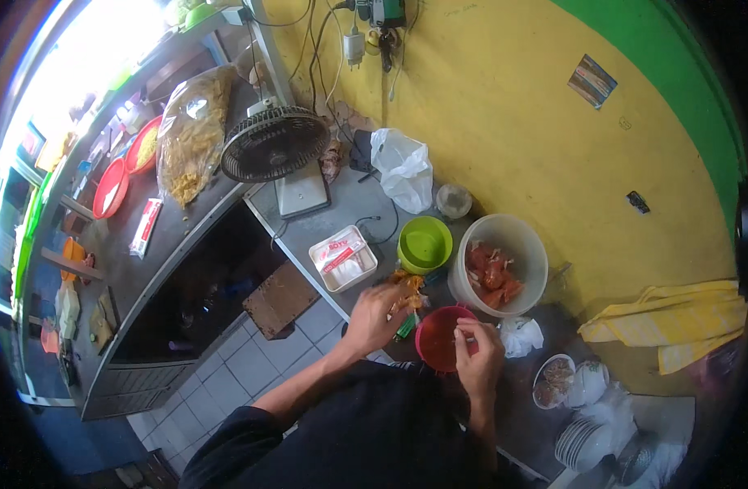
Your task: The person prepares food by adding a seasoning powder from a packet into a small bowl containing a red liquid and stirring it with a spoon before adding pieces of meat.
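Observation:
My left hand [379, 315] is at the counter's front edge, its fingertips at a crumpled, orange-stained plastic wrapping [412, 293]; whether they grip it I cannot tell. My right hand [479, 349] is over the rim of a pink-red plastic bowl [434, 337], thumb and fingertips pinched together; what is between them is too small to tell. Reddish-orange contents show inside the bowl. Behind it stands a lime-green plastic tub [424, 244]. To the right, a large translucent plastic bucket [530, 263] holds reddish, raw-looking meat pieces [493, 275]. A small green packet [406, 327] lies between my hands.
A white tray [343, 284] with packets, a desk fan [275, 147] and a white plastic bag [401, 168] are on the counter. Stacked white bowls [580, 445] and a crumpled white bag [520, 336] are at right. A yellow cloth [661, 318] hangs by the wall.

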Motion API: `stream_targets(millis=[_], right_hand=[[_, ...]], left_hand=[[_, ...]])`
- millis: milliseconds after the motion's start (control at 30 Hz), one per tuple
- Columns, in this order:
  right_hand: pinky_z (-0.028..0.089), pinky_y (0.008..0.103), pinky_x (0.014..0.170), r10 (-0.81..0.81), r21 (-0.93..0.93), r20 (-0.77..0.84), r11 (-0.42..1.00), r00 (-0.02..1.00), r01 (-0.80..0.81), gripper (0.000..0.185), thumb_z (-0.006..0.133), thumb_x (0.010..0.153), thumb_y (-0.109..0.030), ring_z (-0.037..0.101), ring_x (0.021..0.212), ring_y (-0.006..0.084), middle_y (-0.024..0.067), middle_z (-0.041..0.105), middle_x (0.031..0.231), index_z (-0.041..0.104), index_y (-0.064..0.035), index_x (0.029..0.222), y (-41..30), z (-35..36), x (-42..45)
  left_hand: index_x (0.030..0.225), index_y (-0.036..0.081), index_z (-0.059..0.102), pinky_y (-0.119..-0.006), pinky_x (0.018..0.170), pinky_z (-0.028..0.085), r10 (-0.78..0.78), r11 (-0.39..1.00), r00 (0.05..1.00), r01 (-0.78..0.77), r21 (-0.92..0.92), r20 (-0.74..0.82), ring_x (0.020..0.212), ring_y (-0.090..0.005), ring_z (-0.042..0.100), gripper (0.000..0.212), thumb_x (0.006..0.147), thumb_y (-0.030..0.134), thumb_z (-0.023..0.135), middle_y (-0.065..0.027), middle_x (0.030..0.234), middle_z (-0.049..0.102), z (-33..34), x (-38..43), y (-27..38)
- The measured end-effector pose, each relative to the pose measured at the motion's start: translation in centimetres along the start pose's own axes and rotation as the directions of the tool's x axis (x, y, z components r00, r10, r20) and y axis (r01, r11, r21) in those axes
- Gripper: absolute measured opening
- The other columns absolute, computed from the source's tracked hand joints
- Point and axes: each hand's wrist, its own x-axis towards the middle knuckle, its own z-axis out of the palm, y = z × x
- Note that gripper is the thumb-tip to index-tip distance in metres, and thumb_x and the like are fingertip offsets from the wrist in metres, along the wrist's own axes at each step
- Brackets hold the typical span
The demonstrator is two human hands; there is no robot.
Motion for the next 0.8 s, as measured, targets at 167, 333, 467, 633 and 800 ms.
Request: stream_targets(millis=[167, 333, 467, 633, 800], right_hand=[[0.053, 0.0422, 0.075, -0.053, -0.004, 0.049, 0.999, 0.997, 0.053, 0.009, 0.072, 0.086, -0.005, 0.068, 0.086, 0.0308, 0.0115, 0.072, 0.094, 0.068, -0.0024, 0.094, 0.4, -0.4, -0.3], [0.053, 0.0391, 0.075, 0.005, 0.046, 0.098, 0.999, 0.995, -0.009, 0.008, 0.071, 0.086, -0.005, 0.069, 0.085, 0.0294, 0.0126, 0.072, 0.090, 0.070, -0.0020, 0.093, -0.2, 1.4, -1.4], [0.052, 0.0423, 0.076, -0.039, 0.055, 0.143, 0.998, 0.989, 0.031, 0.009, 0.072, 0.087, -0.009, 0.068, 0.085, 0.0322, 0.0131, 0.071, 0.089, 0.069, -0.0028, 0.092, -0.7, 1.7, -1.5], [0.053, 0.0396, 0.075, -0.046, 0.040, 0.120, 0.998, 0.992, 0.041, 0.007, 0.072, 0.086, -0.006, 0.069, 0.084, 0.0309, 0.0123, 0.072, 0.089, 0.069, -0.0017, 0.090, -0.6, 1.4, -1.7], [0.053, 0.0394, 0.074, 0.008, 0.007, 0.129, 1.000, 0.992, -0.009, 0.007, 0.072, 0.086, -0.008, 0.069, 0.083, 0.0302, 0.0119, 0.072, 0.088, 0.069, -0.0023, 0.089, -0.3, 0.7, -1.7]], left_hand=[[0.101, 0.006, 0.075, -0.047, 0.092, 0.048, 0.173, 0.870, 0.961, -0.046, 0.492, -0.217, 0.102, -0.0333, 0.066, 0.019, 0.085, 0.013, 0.068, -0.0111, 0.106, 0.073, -4.1, 1.5, -3.1], [0.104, 0.015, 0.077, -0.042, 0.092, 0.041, 0.102, 0.649, 0.972, 0.096, 0.754, -0.211, 0.111, -0.0262, 0.056, 0.023, 0.082, 0.021, 0.074, -0.0035, 0.114, 0.067, -7.3, 2.0, -7.3], [0.104, 0.016, 0.077, -0.041, 0.092, 0.040, 0.120, 0.622, 0.986, 0.018, 0.783, -0.118, 0.112, -0.0255, 0.053, 0.026, 0.080, 0.023, 0.075, -0.0043, 0.117, 0.063, -7.7, 2.6, -8.0], [0.096, 0.014, 0.076, -0.040, 0.089, 0.039, 0.093, 0.609, 0.993, 0.006, 0.793, -0.079, 0.108, -0.0248, 0.054, 0.020, 0.081, 0.027, 0.072, -0.0061, 0.112, 0.064, -7.7, 3.3, -8.8], [0.088, 0.015, 0.078, -0.039, 0.085, 0.042, 0.220, 0.611, 0.969, -0.050, 0.790, -0.110, 0.097, -0.0236, 0.060, 0.011, 0.084, 0.023, 0.072, -0.0017, 0.097, 0.069, -7.8, 3.4, -9.8]])
